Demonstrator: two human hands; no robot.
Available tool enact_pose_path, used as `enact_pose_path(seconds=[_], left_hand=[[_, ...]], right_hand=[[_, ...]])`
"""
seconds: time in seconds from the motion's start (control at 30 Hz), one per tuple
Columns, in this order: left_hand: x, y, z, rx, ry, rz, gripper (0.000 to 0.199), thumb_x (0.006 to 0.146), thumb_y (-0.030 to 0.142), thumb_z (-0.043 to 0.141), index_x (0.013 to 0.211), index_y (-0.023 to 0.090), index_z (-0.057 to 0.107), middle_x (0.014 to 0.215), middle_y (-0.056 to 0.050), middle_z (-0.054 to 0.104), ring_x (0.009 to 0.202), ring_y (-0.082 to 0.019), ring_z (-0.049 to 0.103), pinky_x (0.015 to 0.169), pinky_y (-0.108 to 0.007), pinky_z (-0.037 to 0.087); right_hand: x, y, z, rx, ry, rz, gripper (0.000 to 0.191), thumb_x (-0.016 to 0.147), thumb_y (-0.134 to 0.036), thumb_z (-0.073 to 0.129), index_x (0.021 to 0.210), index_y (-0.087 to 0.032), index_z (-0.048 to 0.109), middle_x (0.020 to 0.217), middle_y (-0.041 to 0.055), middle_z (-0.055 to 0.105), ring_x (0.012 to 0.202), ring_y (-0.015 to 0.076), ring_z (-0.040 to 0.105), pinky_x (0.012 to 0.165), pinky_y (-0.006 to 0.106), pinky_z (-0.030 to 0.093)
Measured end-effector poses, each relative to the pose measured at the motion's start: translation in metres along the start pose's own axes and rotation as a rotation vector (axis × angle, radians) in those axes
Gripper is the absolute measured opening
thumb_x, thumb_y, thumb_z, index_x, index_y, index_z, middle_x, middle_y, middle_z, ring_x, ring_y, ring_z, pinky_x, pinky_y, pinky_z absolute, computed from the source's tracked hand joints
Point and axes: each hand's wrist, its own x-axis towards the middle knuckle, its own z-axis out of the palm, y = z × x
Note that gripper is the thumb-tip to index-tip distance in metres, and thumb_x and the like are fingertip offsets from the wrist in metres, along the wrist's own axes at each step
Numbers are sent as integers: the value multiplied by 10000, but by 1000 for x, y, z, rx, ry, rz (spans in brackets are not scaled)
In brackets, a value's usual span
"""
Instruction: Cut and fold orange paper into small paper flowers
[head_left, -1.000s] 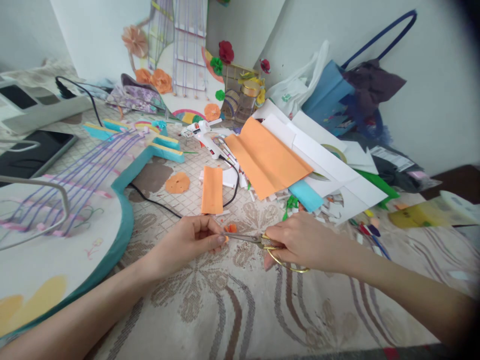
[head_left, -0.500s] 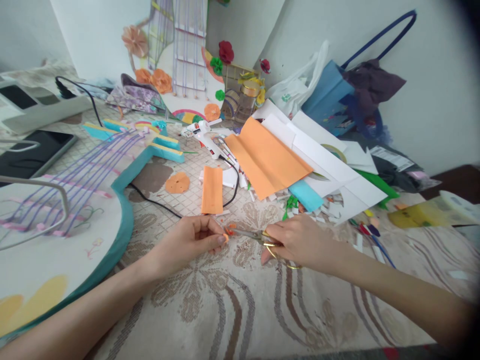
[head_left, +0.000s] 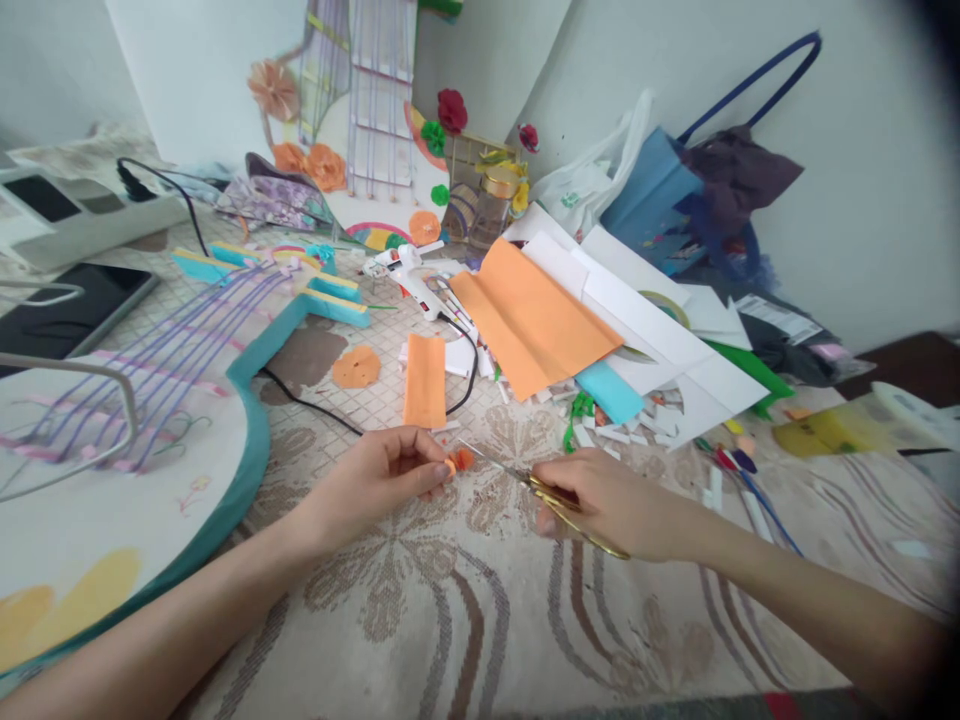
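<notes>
My left hand (head_left: 397, 472) pinches a small piece of orange paper (head_left: 460, 460) between thumb and fingers. In my right hand (head_left: 600, 500) is a pair of gold-handled scissors (head_left: 555, 494), its blades pointing left toward the orange piece, with the tips just beside it. Beyond my hands lie a folded orange paper strip (head_left: 425, 382) and a flat orange paper round (head_left: 356, 367). A large sheet of orange paper (head_left: 532, 325) rests on white sheets farther back.
A paper guitar (head_left: 255, 440) with purple strings fills the left side. A white glue gun (head_left: 421, 285) with a black cord lies at the back, near white paper scraps (head_left: 637, 436). A phone (head_left: 82, 305) and a blue bag (head_left: 652, 195) stand farther off.
The scissors have turned in my right hand, so the handles now slant down to the right and the blades have drawn slightly away from the orange paper. My left hand has barely moved.
</notes>
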Motion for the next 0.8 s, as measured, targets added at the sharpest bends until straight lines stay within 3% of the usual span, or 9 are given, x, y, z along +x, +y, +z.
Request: enact_pose_path(seconds=[0.33,0.6,0.8], left_hand=[[-2,1,2,68,22,25,174,754,317,622,714,154,577,677,9,576,635,-115,514,585,-236,388],[-2,1,1,77,39,21,179,755,330,619,716,160,576,676,13,565,626,-117,511,575,-237,380],[-2,3,2,74,32,29,192,751,334,616,700,154,571,655,11,549,612,-115,493,564,-239,370]], right_hand=[[4,-7,-2,-326,90,18,185,821,-288,504,690,-157,499,692,34,668,589,145,582,518,238,211],[3,-9,-2,-382,94,16,297,807,-430,554,687,-160,520,652,20,662,553,141,564,506,254,135],[4,-7,-2,-411,102,17,287,821,-419,540,700,-158,541,668,26,674,576,156,591,501,264,125]])
